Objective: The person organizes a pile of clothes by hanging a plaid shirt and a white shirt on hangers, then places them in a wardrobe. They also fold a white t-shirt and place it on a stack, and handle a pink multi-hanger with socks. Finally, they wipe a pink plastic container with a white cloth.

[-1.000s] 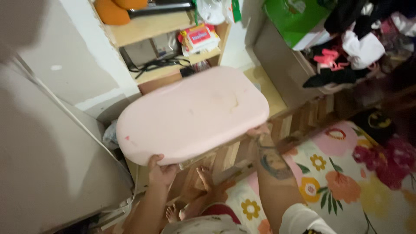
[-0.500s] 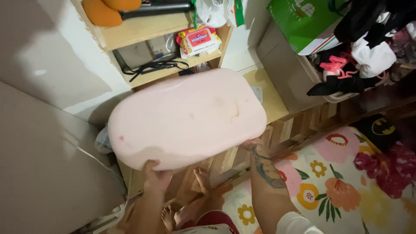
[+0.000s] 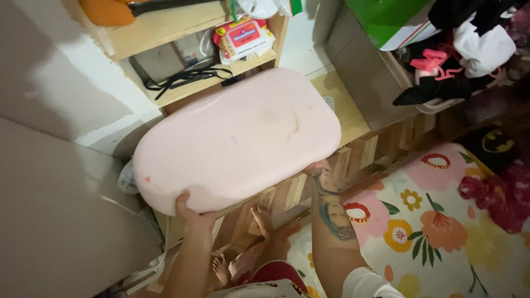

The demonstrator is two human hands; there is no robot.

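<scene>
I hold a large pink rounded cushion pad flat in front of me, above the wooden floor. My left hand grips its near left edge, thumb on top. My right hand holds the near right edge from below, mostly hidden under the pad; only the wrist and tattooed forearm show. My bare feet are on the floor beneath.
A wooden shelf unit stands behind the pad, with black cables, a red-and-white packet and an orange thing on top. A grey panel is at left. A floral mat lies at right, with piled clothes and a green box beyond.
The pad has shifted slightly left and down in view, and the view has tilted a little; both hands keep the same hold on its near edge.
</scene>
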